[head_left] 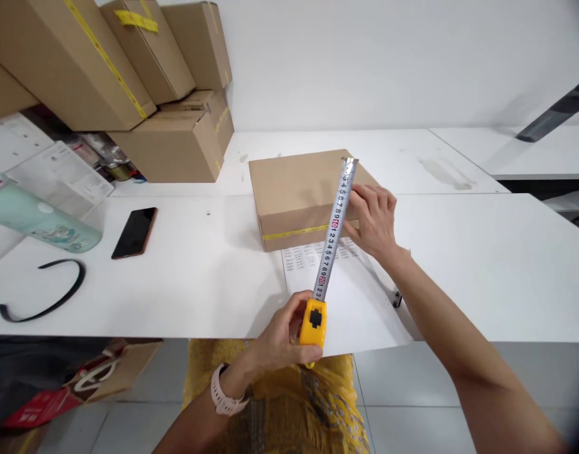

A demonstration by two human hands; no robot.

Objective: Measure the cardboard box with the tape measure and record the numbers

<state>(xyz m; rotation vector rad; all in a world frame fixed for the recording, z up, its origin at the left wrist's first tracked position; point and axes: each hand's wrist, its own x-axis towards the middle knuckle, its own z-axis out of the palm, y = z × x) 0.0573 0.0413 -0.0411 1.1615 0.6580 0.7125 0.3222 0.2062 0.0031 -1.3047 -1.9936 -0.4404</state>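
My left hand (286,334) is wrapped round the yellow case of a tape measure (314,325) at the table's front edge. Its silver blade (334,230) is pulled out and slants up and away, with its hooked end over the top of a closed cardboard box (293,186). My right hand (375,217) is closed at the blade's right edge, in front of the box's right part; its fingertips are partly hidden behind the blade. Under the blade, in front of the box, lies a sheet of paper with writing (350,309).
Cardboard boxes (176,148) are stacked at the back left. Nearer on that side lie a mint-green bottle (43,217), a black phone (135,233) and a curved black band (76,284). A small dark clip-like object (397,299) is by the paper. A white wall stands behind.
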